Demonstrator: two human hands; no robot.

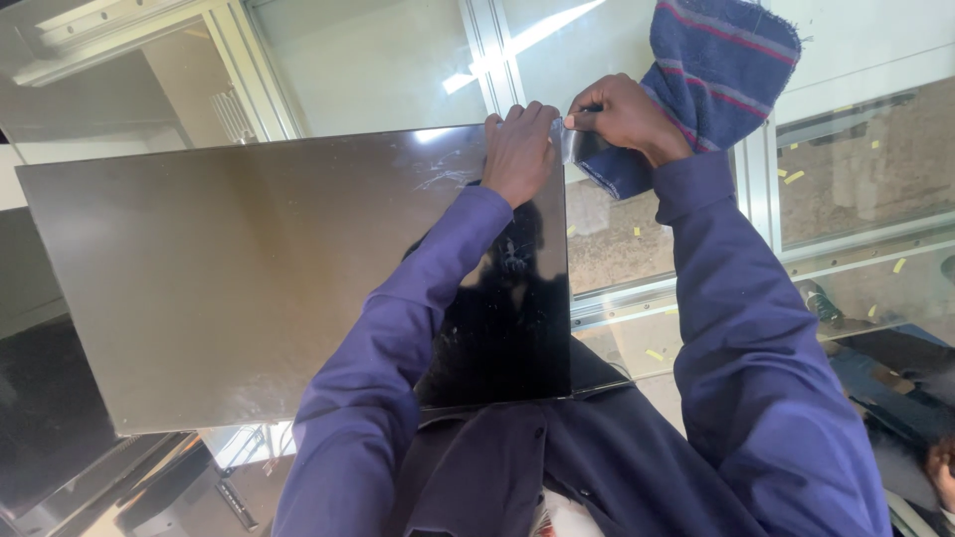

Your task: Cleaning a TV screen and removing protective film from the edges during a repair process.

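Left hand [519, 151]: fingers curled over the dark glossy panel's [239, 288] top edge; right hand [622, 114]: pinching a clear film tab [570, 142], blue striped cloth [716, 75] draped behind it.

A desk [696, 268] with a glass top set in pale metal framing runs under everything here. Flat on it lies a large dark glossy panel [249, 288], its far right corner at a frame bar. Small yellow tape scraps [793, 177] dot the glass to the right.
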